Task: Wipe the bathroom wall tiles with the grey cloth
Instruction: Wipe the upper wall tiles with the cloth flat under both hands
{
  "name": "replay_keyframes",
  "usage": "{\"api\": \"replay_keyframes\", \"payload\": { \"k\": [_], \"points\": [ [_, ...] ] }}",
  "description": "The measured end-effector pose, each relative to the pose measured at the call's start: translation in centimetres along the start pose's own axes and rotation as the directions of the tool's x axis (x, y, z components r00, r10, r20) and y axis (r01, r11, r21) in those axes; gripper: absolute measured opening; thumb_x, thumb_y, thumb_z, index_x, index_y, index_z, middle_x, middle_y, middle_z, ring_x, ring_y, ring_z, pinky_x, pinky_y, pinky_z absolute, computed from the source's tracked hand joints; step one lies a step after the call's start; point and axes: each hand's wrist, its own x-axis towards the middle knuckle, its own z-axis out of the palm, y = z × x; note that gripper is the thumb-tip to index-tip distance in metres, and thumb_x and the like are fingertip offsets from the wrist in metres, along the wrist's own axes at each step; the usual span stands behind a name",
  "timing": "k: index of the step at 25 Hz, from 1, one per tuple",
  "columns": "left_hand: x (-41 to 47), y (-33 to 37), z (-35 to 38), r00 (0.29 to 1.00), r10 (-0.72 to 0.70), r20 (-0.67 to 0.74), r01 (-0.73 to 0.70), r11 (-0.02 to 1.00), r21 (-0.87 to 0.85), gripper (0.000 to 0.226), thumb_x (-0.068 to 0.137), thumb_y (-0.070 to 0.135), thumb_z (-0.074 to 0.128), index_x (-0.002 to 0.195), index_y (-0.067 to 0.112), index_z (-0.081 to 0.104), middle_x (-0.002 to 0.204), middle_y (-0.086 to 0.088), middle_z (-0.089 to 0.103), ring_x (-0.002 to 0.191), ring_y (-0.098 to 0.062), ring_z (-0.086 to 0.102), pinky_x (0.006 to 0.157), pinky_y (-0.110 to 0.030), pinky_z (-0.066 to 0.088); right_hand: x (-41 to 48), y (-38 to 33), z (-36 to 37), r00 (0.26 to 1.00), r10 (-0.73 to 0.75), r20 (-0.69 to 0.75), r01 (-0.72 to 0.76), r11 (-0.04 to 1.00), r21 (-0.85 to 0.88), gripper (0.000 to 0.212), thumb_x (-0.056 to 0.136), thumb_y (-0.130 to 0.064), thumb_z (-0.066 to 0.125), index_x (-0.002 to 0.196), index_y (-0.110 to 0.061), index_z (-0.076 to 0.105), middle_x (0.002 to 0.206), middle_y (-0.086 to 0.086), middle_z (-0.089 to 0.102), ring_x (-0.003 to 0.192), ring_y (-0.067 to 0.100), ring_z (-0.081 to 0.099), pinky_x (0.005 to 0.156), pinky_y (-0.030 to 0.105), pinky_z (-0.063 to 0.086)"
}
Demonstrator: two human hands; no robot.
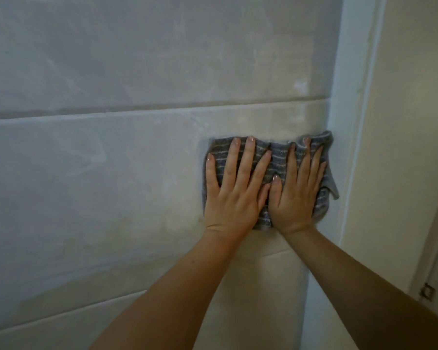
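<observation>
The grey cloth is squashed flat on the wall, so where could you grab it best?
Probably at the right edge of the cloth, coming from the right: it bunches there and a flap hangs loose beside the right hand. Elsewhere that hand and the left hand press it flat against the tiles, leaving nothing to pinch.

left hand (232, 195) flat, right hand (297, 198) flat
</observation>
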Motion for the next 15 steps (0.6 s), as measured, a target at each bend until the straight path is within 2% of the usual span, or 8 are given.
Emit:
{"api": "replay_keyframes", "payload": {
  "k": [6,8,10,12,15],
  "points": [
    [-6.0,-1.6,-0.5,0.998,0.055,0.032,-0.056,0.997,0.046,0.058,0.101,0.046,0.044,0.153,0.023,0.033,0.161,-0.009,0.021,0.15,-0.03,0.012,0.119,-0.057,-0.003,-6.6,-2.6,0.8,0.998,-0.058,0.034,0.058,0.998,-0.007,0.057,0.102,-0.035,0.017,0.155,-0.017,0.007,0.163,0.005,0.0,0.145,0.042,0.012,0.117,0.061,0.009],
    [-3.4,-2.4,-1.1,1.0,0.025,0.003,-0.025,0.999,0.038,0.056,0.101,0.045,0.042,0.152,0.023,0.034,0.16,-0.01,0.022,0.15,-0.03,0.015,0.119,-0.058,-0.002,-3.8,-3.1,0.5,0.996,-0.088,0.031,0.089,0.996,-0.014,0.055,0.102,-0.034,0.017,0.153,-0.012,0.019,0.161,0.011,0.013,0.144,0.043,0.017,0.114,0.064,0.015],
    [0.7,-3.0,-1.6,0.996,-0.075,-0.054,0.076,0.997,0.013,0.054,0.103,0.045,0.038,0.152,0.024,0.034,0.16,-0.01,0.024,0.15,-0.03,0.017,0.119,-0.058,-0.001,0.9,-4.2,0.1,0.997,-0.08,0.004,0.08,0.997,-0.021,0.055,0.102,-0.034,0.017,0.151,-0.008,0.023,0.157,0.016,0.025,0.144,0.044,0.02,0.114,0.064,0.016],
    [3.5,-3.7,-2.0,0.984,-0.147,-0.097,0.147,0.989,-0.01,0.052,0.104,0.044,0.033,0.152,0.025,0.034,0.16,-0.009,0.026,0.149,-0.03,0.02,0.119,-0.057,0.001,4.7,-5.6,0.0,0.998,-0.059,-0.037,0.059,0.998,-0.003,0.055,0.102,-0.033,0.02,0.151,-0.008,0.023,0.156,0.018,0.027,0.144,0.043,0.02,0.116,0.062,0.013],
    [2.3,-4.1,-2.1,0.986,-0.137,-0.096,0.137,0.991,-0.005,0.052,0.105,0.042,0.034,0.153,0.023,0.033,0.161,-0.009,0.025,0.15,-0.029,0.019,0.12,-0.056,0.002,3.9,-6.1,0.1,0.993,-0.103,-0.056,0.103,0.995,0.001,0.054,0.102,-0.033,0.02,0.151,-0.01,0.025,0.156,0.018,0.028,0.144,0.042,0.019,0.117,0.06,0.012]
  ]
}}
